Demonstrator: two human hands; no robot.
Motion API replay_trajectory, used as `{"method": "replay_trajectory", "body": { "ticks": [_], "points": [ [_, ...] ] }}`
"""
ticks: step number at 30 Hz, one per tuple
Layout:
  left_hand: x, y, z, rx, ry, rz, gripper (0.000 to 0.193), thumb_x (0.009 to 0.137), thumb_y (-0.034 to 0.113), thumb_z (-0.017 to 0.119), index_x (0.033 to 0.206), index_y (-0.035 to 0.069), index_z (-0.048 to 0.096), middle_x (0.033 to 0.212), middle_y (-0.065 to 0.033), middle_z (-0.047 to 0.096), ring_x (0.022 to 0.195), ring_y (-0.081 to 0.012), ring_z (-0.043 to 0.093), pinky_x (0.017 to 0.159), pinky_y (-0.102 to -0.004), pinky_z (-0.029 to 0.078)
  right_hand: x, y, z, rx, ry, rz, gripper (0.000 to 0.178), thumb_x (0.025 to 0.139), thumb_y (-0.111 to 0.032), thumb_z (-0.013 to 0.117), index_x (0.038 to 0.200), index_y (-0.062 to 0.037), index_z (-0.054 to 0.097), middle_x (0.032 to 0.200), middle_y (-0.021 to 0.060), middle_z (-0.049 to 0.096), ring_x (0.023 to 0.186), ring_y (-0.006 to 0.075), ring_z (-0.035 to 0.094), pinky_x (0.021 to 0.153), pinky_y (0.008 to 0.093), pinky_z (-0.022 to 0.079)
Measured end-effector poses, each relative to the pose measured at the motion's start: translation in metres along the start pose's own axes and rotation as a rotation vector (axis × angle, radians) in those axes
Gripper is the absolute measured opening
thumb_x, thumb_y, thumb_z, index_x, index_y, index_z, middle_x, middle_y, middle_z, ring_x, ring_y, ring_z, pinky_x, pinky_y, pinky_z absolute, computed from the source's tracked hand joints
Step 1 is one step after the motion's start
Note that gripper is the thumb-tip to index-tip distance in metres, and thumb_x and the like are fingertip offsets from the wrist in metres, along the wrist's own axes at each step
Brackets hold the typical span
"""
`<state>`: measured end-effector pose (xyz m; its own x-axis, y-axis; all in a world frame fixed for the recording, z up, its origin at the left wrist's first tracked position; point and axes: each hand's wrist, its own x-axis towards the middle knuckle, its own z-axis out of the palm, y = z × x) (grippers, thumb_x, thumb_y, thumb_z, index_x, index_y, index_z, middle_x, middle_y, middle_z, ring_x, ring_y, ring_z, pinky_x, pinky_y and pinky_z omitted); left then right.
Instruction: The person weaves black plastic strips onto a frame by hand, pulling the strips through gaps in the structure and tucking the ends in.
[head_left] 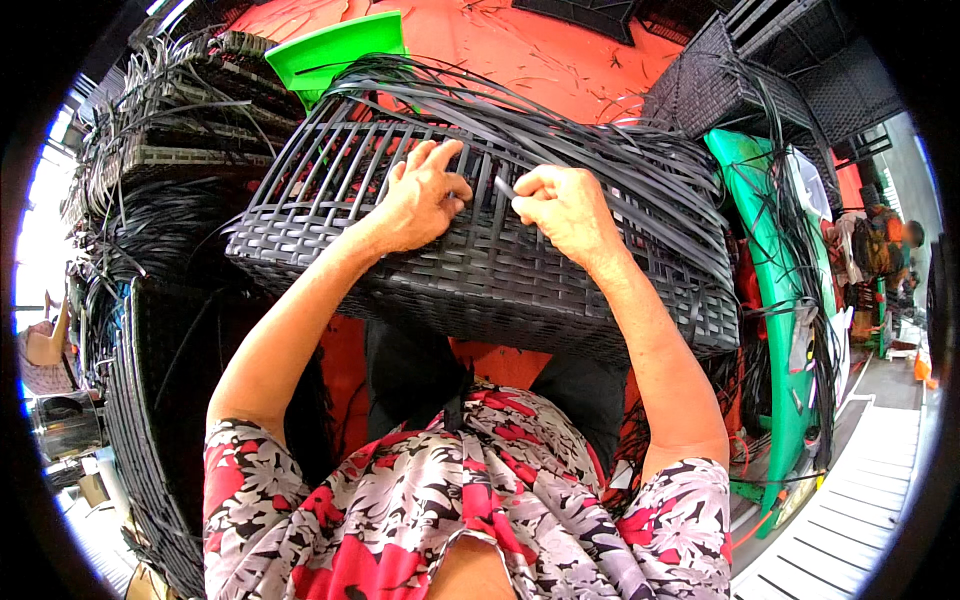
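Note:
Across my lap lies a black woven wicker panel [450,285], its near side densely woven and its upper left part showing bare parallel bars. My left hand [425,195] rests over the weave with fingers bent and apart; what lies under the fingertips is hidden. Just right of it, my right hand [565,210] pinches the end of a dark grey flat strip [504,188] between thumb and fingers. A thick bundle of loose black strips [610,165] drapes over the panel's right half and hangs beyond it.
Stacked woven panels with loose strip ends [170,140] stand at the left. A bright green plastic piece [335,55] lies beyond the panel. To the right are a green chair [765,270] hung with strips and black woven furniture [700,85]. The floor is red [530,50].

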<state>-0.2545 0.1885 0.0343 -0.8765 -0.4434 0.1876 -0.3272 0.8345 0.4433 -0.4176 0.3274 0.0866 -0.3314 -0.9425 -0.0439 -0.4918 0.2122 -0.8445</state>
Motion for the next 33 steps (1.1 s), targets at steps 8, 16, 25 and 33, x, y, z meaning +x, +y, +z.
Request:
{"method": "replay_trajectory", "body": {
  "ticks": [8, 16, 25, 33],
  "points": [
    [0.010, 0.016, -0.017, -0.056, -0.347, -0.138, 0.025, 0.083, 0.022, 0.063, 0.105, 0.015, 0.070, 0.153, -0.0065, 0.019, 0.142, -0.0388, 0.008, 0.110, -0.0591, 0.008, 0.025, -0.009, 0.010, -0.467, -0.238, -0.039, 0.022, 0.062, -0.011, 0.060, 0.077, 0.0024, 0.068, 0.064, 0.0193, 0.062, 0.059, 0.0277, 0.060, 0.061, 0.0364, 0.048],
    [0.019, -0.022, -0.016, -0.361, -0.121, -0.023, 0.014, 0.078, 0.023, 0.068, 0.086, 0.012, 0.069, 0.137, -0.0028, 0.042, 0.128, -0.0334, 0.033, 0.108, -0.0425, 0.027, 0.020, 0.004, 0.020, -0.167, -0.018, -0.189, 0.017, 0.073, -0.012, 0.065, 0.083, 0.0006, 0.069, 0.063, 0.0088, 0.062, 0.062, 0.0136, 0.058, 0.062, 0.0301, 0.046],
    [0.008, -0.013, -0.001, -0.210, 0.004, 0.056, 0.011, 0.080, 0.014, 0.061, 0.085, 0.013, 0.071, 0.138, -0.0126, 0.040, 0.131, -0.0371, 0.030, 0.104, -0.0560, 0.027, 0.016, 0.005, 0.022, -0.175, 0.032, -0.068, 0.016, 0.081, -0.008, 0.060, 0.091, 0.0030, 0.067, 0.064, 0.0063, 0.060, 0.053, 0.0114, 0.055, 0.050, 0.0281, 0.047],
    [0.019, 0.007, -0.004, 0.050, -0.254, -0.063, 0.018, 0.076, 0.016, 0.065, 0.094, 0.012, 0.071, 0.143, -0.0148, 0.034, 0.132, -0.0399, 0.029, 0.106, -0.0504, 0.027, 0.010, 0.015, 0.022, -0.144, 0.019, -0.066, 0.016, 0.084, -0.008, 0.058, 0.094, 0.0023, 0.066, 0.063, 0.0039, 0.058, 0.053, 0.0097, 0.054, 0.050, 0.0264, 0.047]
  ]
}}
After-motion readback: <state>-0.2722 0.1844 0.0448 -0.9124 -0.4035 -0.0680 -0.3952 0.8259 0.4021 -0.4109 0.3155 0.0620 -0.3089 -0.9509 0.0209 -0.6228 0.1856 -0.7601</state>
